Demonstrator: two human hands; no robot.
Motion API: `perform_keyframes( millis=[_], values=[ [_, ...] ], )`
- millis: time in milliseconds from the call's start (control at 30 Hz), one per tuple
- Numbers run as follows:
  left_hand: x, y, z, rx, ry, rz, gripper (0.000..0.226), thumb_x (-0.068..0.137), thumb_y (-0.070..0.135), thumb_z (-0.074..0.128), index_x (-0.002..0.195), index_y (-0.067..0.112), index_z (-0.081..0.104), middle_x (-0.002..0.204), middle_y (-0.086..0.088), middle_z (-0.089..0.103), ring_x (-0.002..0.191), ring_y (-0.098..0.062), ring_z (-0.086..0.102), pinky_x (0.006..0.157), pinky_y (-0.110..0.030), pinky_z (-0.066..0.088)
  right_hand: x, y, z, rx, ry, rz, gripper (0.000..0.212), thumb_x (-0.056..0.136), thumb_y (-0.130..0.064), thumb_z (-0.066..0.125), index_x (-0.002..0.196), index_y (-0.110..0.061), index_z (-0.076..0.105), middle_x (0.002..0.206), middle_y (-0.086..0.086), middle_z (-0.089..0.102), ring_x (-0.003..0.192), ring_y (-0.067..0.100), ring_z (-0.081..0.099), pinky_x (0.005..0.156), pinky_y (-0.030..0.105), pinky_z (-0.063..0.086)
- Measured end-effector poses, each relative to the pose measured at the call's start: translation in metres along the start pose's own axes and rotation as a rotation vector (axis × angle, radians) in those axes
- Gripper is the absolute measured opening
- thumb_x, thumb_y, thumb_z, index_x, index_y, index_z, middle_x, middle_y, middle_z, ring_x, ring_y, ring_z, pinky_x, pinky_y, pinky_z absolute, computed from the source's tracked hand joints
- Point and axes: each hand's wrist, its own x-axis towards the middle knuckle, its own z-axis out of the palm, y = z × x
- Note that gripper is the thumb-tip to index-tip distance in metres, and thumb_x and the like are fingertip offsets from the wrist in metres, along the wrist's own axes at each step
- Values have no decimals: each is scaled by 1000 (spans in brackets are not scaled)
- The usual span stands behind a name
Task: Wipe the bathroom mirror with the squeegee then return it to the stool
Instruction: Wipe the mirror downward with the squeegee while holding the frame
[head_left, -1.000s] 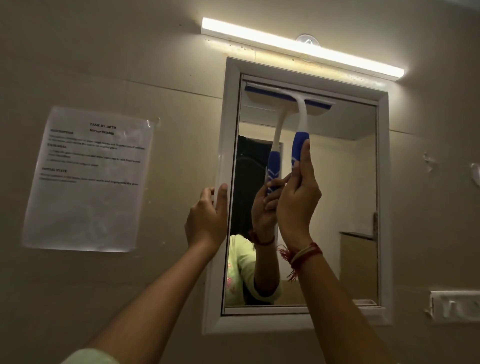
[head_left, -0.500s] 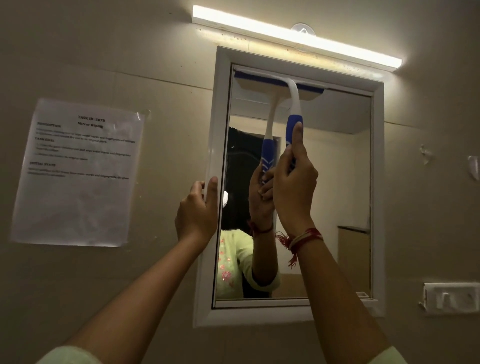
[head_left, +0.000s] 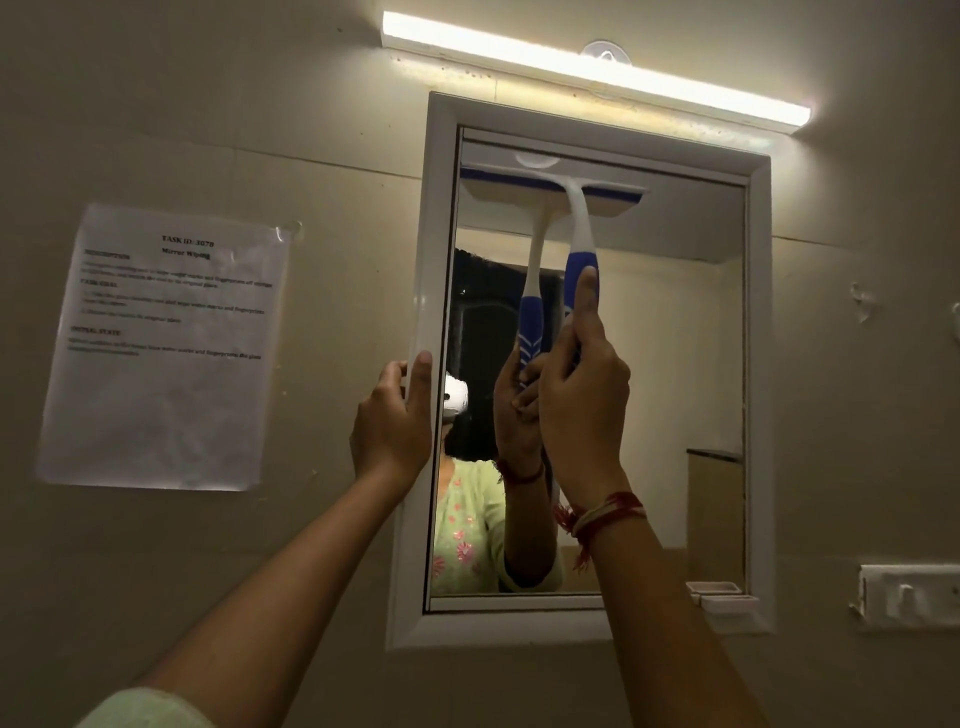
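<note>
A white-framed mirror (head_left: 670, 364) hangs on the wall in front of me. A blue and white squeegee (head_left: 581, 236) is pressed flat against the glass near the mirror's top left, its blade horizontal. My right hand (head_left: 582, 400) grips the blue handle from below, thumb stretched up along it. My left hand (head_left: 392, 421) grips the left edge of the mirror frame, fingers wrapped around it. The glass reflects the squeegee, my arm and a light green top. The stool is out of view.
A lit tube light (head_left: 597, 67) runs above the mirror. A printed task sheet (head_left: 166, 348) is taped to the wall at left. A white switch plate (head_left: 909, 597) sits at lower right, and a small white tray (head_left: 724, 603) rests on the frame's bottom right.
The squeegee blade has slid a little down from the mirror's top edge. My left hand keeps its hold on the frame. The view has shifted slightly.
</note>
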Motion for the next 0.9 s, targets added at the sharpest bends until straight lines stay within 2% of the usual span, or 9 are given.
perform_keyframes(
  millis=[167,367,467,600,767,900],
  values=[
    [-1,0,0,-7,15,-6,54,94,49,28,98,2,54,59,11,40,51,-2,39,45,-20,23,-13,1,-3,-19,-18,10,55,98,-16,41,146,-25,16,78,11,60,66,22,61,67,39,57],
    [0,-1,0,-21,11,-15,53,94,49,27,98,4,54,60,11,42,54,-2,41,47,-21,23,-35,4,-10,-26,-39,2,58,96,-16,43,144,-29,12,82,11,61,69,21,61,71,40,57],
    [-1,0,0,-20,15,-20,51,94,50,25,95,8,54,60,11,44,54,-2,43,46,-20,24,-50,6,-13,-59,-32,6,55,95,-25,39,145,-27,14,85,11,62,71,17,60,74,37,57],
    [-1,1,-1,-26,18,-27,50,94,50,23,94,11,55,59,7,47,54,-3,46,47,-19,26,-74,6,-18,-62,-35,-5,59,89,-45,28,143,-26,15,82,11,61,68,15,58,72,35,56],
    [0,-1,1,-42,7,-32,51,95,49,23,95,9,54,57,6,44,52,-6,44,48,-20,27,-99,6,-20,-28,-31,18,61,91,-50,28,143,-20,19,80,12,60,66,14,56,70,31,54],
    [1,-3,2,-41,-1,-28,49,95,49,22,96,12,54,58,5,45,54,-7,45,49,-21,29,-114,11,-23,-27,-38,39,56,92,-45,30,142,-25,19,80,9,59,65,11,55,68,24,51]
  ],
)
